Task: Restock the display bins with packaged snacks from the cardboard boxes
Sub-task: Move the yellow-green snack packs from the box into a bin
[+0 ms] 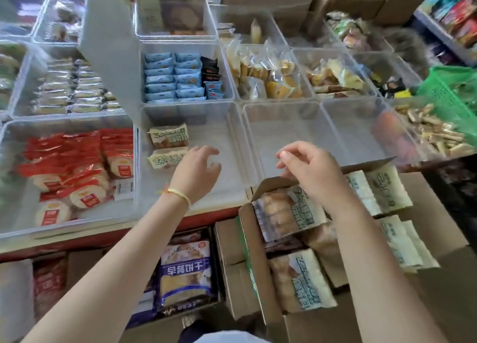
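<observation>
Two cream-and-green snack packs [168, 146] lie at the left side of a clear display bin [233, 141]. My left hand [197, 171] hovers over that bin just right of the packs, fingers loosely curled and holding nothing. My right hand [307, 168] hangs above the near rim of the neighbouring clear bin [317, 115], fingers relaxed with nothing in them. Below it an open cardboard box [247, 260] holds several of the same cream-and-green packs [296, 280].
A bin of red-wrapped round crackers [74, 172] stands at the left, blue packs [173, 76] behind. A second box with a blue-labelled bag [184, 270] sits under the red shelf edge [103, 236]. Green basket [451, 92] at right.
</observation>
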